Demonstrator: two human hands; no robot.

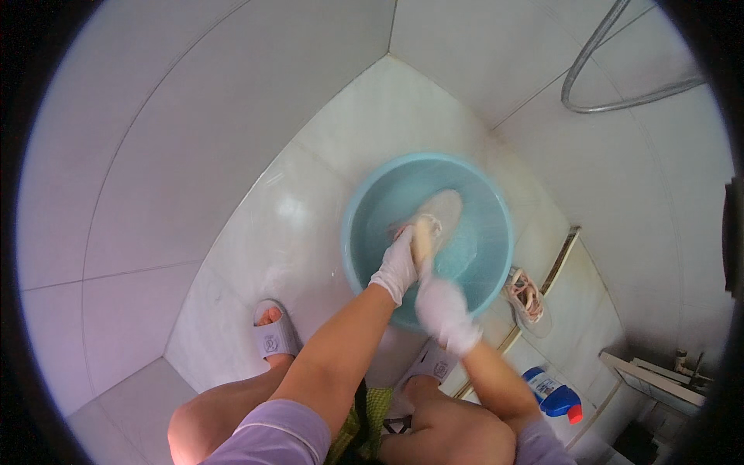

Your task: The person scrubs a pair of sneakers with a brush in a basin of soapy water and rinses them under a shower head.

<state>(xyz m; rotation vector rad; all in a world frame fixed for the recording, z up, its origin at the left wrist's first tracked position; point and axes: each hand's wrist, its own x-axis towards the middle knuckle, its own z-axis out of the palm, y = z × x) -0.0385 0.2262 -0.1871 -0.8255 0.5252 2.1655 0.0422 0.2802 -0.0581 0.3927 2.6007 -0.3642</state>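
Observation:
A pale shoe [446, 208] is held over the light blue basin [505, 232], its toe pointing away from me. My left hand [397, 267], in a white glove, is closed on the shoe's near end. In my right hand [446, 306], also gloved and smeared by motion, is a light tan brush [421, 242], its far end against the shoe's upper by the laces. The brush's bristles cannot be made out. Bluish water [463, 260] shows in the basin below the shoe.
A second shoe [529, 304] lies on the floor right of the basin, beside a narrow drain channel [561, 262]. Nearer me lies a blue bottle with a red cap [554, 395]. My slippered feet [277, 329] flank the near side. A metal shower hose [597, 107] hangs at the upper right.

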